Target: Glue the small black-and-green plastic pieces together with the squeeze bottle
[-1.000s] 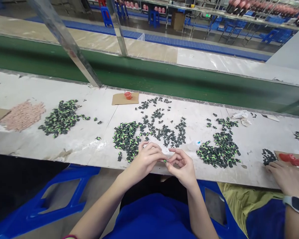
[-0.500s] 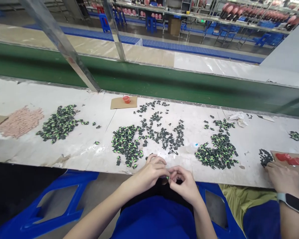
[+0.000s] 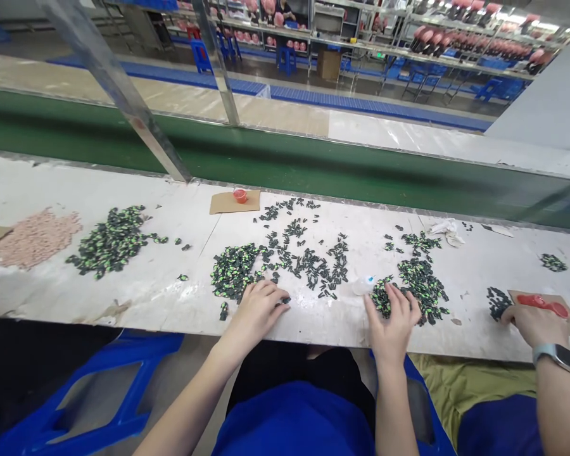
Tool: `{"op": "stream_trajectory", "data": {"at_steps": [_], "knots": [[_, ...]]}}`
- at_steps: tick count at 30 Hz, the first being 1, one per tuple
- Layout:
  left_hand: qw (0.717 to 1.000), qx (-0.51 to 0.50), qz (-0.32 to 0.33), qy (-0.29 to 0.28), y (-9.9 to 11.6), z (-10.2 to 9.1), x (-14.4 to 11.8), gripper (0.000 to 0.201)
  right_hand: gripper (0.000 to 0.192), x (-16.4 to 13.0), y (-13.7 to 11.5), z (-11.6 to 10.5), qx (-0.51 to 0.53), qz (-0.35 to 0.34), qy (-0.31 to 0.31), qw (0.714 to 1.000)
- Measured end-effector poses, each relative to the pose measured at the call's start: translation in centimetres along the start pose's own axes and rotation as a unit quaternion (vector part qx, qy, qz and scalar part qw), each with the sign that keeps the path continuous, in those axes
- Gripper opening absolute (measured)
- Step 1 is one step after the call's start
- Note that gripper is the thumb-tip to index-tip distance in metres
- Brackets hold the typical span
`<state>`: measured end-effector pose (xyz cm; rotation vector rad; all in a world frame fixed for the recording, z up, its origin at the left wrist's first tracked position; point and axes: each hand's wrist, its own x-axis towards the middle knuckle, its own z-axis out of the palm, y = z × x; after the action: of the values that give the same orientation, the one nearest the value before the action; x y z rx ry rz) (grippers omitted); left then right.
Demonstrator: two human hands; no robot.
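1. Black-and-green small parts lie in heaps along the worktable (image 3: 161,297); they look like tiny moulded plastic pieces, light, stiff and loose, likely to scatter if swept. Best pinched one at a time by the edges.
2. Far left: pink granule pile (image 3: 31,237), pale and fine-grained, then a left heap of black-green parts (image 3: 109,240), well apart from both hands.
3. Cardboard square (image 3: 228,202) at the back edge, with a small red cup (image 3: 240,195) on it.
4. Middle heap (image 3: 235,275), dense, with a thinner scatter of darker parts (image 3: 313,259) to its right.
5. Left hand (image 3: 256,310) rests palm down at the near edge of the middle heap, fingers curled loosely on the parts; cannot tell whether it grips any.
6. Right hand (image 3: 393,320) lies flat, fingers spread over the near edge of the right heap (image 3: 420,285); nothing visibly pinched.
7. Far right: co-worker's hand (image 3: 527,323) with wristwatch, beside a cardboard piece with red parts (image 3: 544,304).
8. Table surface whitish, scuffed and glossy.
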<state>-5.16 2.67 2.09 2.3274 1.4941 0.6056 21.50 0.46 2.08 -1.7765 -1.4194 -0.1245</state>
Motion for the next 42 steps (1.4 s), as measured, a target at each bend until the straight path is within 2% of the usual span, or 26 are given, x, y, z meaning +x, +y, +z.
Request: {"op": "stream_trajectory", "data": {"at_steps": [3, 6, 8, 10, 12, 14, 16, 19, 22, 25, 27, 29, 32, 37, 42], "knots": [[1.000, -0.002, 0.011, -0.013, 0.3, 0.4, 0.4, 0.017, 0.058, -0.3, -0.3, 1.7, -0.031, 0.006, -0.032, 0.999], [0.999, -0.011, 0.034, -0.030, 0.6, 0.6, 1.0, 0.018, 0.051, -0.1, -0.7, 2.5, -0.040, 0.033, -0.048, 0.998], [0.998, -0.019, 0.057, -0.036, 1.1, 0.9, 1.2, 0.016, 0.044, 0.2, -1.0, 2.5, -0.005, 0.038, -0.040, 0.998], [0.997, -0.024, 0.072, -0.032, 1.6, 1.5, 1.4, 0.015, 0.039, 0.2, -1.4, 2.2, 0.077, 0.053, -0.043, 0.995], [0.998, -0.021, 0.058, -0.008, 2.1, 2.2, 1.5, 0.014, 0.036, 0.1, -1.8, 1.8, 0.194, 0.095, -0.080, 0.973], [0.999, -0.014, 0.023, 0.027, 2.4, 2.7, 1.6, 0.012, 0.036, -0.2, -2.0, 1.6, 0.301, 0.148, -0.131, 0.933], [0.999, -0.015, -0.006, 0.051, 2.4, 2.9, 1.5, 0.009, 0.038, -0.6, -2.2, 1.5, 0.364, 0.192, -0.156, 0.898], [0.998, -0.042, -0.018, 0.050, 2.3, 2.7, 1.2, 0.012, 0.043, -0.7, -2.2, 1.5, 0.400, 0.249, -0.143, 0.870], [0.996, -0.070, -0.027, 0.045, 2.2, 2.6, 1.0, 0.013, 0.039, -0.7, -2.5, 1.5, 0.424, 0.297, -0.112, 0.848], [0.994, -0.086, -0.041, 0.055, 2.4, 3.0, 0.9, 0.011, 0.029, -0.7, -3.1, 1.6, 0.460, 0.317, -0.068, 0.826], [0.991, -0.102, -0.057, 0.060, 2.5, 3.2, 1.0, 0.011, 0.031, -0.9, -3.5, 1.9, 0.473, 0.326, -0.048, 0.817], [0.988, -0.120, -0.076, 0.064, 2.6, 3.5, 1.1, 0.015, 0.035, -1.2, -3.9, 2.3, 0.459, 0.334, -0.054, 0.822], [0.984, -0.136, -0.090, 0.071, 2.7, 3.6, 1.1, 0.018, 0.038, -1.8, -4.3, 2.8, 0.408, 0.331, -0.087, 0.846], [0.982, -0.137, -0.097, 0.087, 2.8, 3.6, 0.8, 0.011, 0.040, -2.1, -4.6, 3.5, 0.354, 0.305, -0.111, 0.877], [0.981, -0.134, -0.095, 0.099, 2.8, 3.5, 0.7, 0.005, 0.035, -2.1, -4.8, 3.6, 0.327, 0.285, -0.135, 0.891]]}}
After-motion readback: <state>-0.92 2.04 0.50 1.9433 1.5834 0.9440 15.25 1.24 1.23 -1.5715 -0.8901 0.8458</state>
